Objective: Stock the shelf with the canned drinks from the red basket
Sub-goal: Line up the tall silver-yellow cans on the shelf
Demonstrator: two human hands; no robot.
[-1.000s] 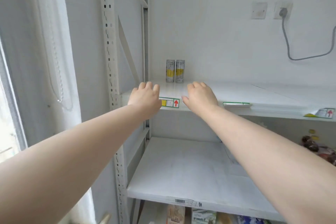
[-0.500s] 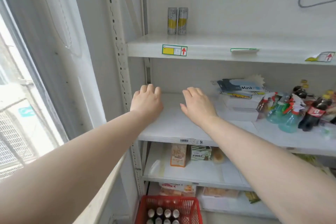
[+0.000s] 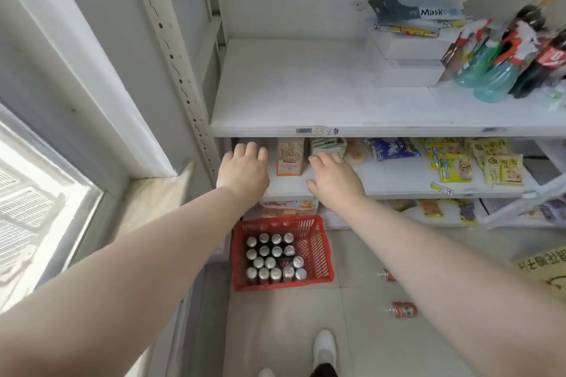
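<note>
The white shelf point(image 3: 306, 95) stands against the wall. On the floor at its foot sits the red basket point(image 3: 320, 251), with the canned drinks point(image 3: 272, 260) upright inside. Above it, the left hand point(image 3: 245, 170) and right hand point(image 3: 335, 182) hover empty, fingers relaxed.

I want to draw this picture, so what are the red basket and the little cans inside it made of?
The red basket looks like moulded plastic: it is an even bright red, and its walls are a grid of small holes. The cans look like metal, probably aluminium: their round tops shine silvery in the light.
</note>
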